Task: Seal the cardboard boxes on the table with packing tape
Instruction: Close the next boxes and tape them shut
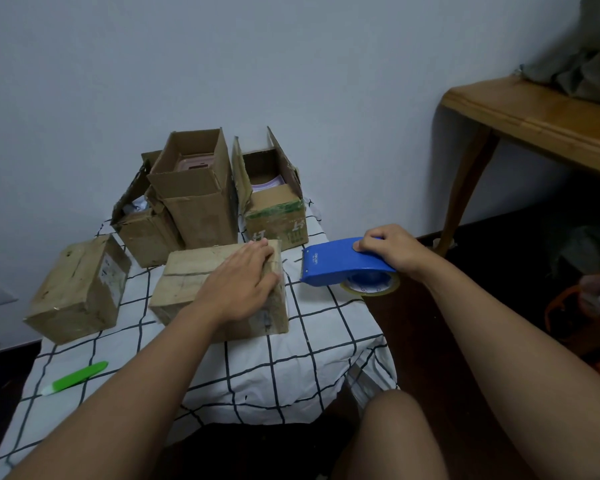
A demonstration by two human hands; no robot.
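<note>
The right hand (388,249) gripped the tape gun (347,263), just right of the box (187,278). The left hand (239,282) lay flat on that box, fingers straight. Best to press firmly and pull the tape straight.

My left hand (243,282) hid much of the closed box (222,289) top — the tape roll (371,285) sat half behind the blue dispenser (340,261), its label unreadable.

- low table draped in a white cloth with black grid lines (250,368); five brown cardboard boxes on it
- two closed boxes (80,289) (187,282) in front; three open-flapped ones (142,223) (196,195) (278,209) behind
- green plastic pen-shaped cutter (75,377) near the front-left edge
</note>
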